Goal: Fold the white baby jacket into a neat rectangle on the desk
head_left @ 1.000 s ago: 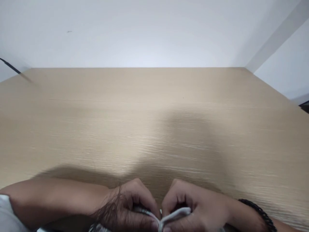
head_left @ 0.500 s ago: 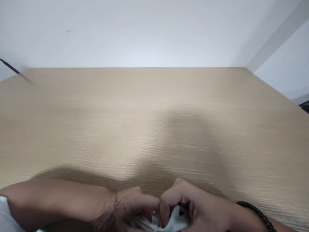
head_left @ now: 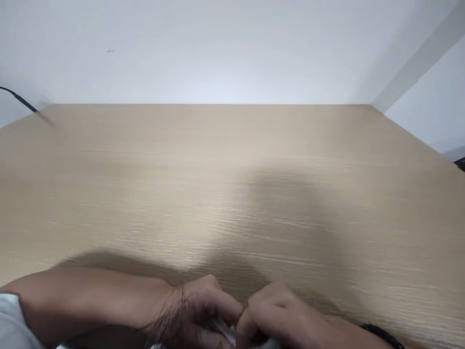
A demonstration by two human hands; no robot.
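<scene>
At the bottom edge of the view my left hand [head_left: 203,310] has its fingers bent around a whitish, thin, crumpled piece [head_left: 227,330], of which only a little shows. My right hand [head_left: 278,315] meets it from the right, fingers curled and pinched on the same whitish material. The fingertips of both hands touch or nearly touch. Most of the held piece is hidden by the fingers and cut off by the frame, so its kind is unclear; it looks soft, like cloth.
A light wooden table [head_left: 181,184] stretches to a white wall [head_left: 232,53]. At the far left a black cable [head_left: 25,103] reaches the tabletop. Something dark [head_left: 460,164] shows at the right edge. A black braided bracelet [head_left: 381,334] circles my right wrist.
My right hand has turned over and dropped lower, covering most of the whitish piece that showed between the hands. My left hand has moved little. The view has shifted slightly.
</scene>
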